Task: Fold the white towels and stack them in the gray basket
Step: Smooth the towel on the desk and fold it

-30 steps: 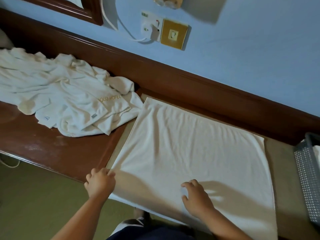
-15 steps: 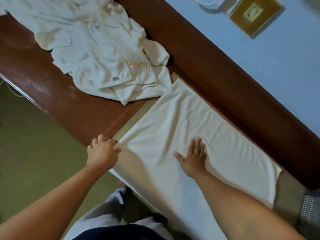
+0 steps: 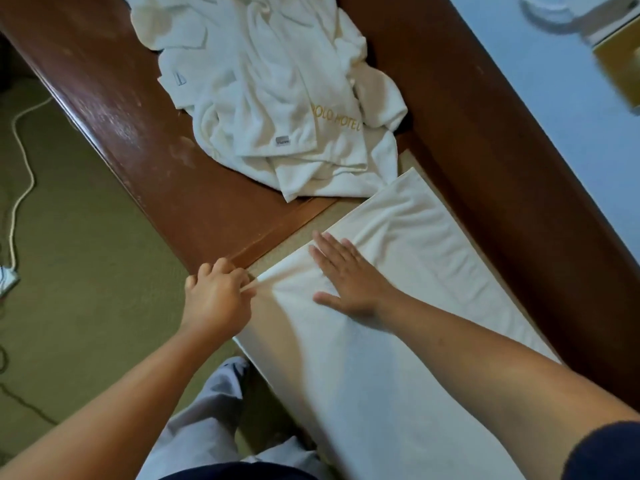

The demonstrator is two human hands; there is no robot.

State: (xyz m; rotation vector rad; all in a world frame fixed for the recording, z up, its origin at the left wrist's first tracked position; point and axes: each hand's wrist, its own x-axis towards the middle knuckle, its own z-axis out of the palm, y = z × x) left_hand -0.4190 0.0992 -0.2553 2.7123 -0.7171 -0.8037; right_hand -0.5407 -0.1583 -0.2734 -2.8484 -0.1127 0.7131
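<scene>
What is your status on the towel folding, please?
Left hand pinches corner of spread towel. Right hand flat on it. Unfolded pile beside; basket unseen.

Gold letters "OLO HOTEL" stand on a crumpled white towel (image 3: 329, 98).

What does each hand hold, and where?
The left hand pinches the spread towel at its near corner; the right hand presses flat on it.

Matt cloth, varnished wood
The flat towel (image 3: 433, 271) and the crumpled towel heap (image 3: 277, 98) are seen as soft matt cloth; the counter (image 3: 138, 116) is finished in glossy wood, scuffed in places, beside a matt inset panel (image 3: 320, 216).
</scene>
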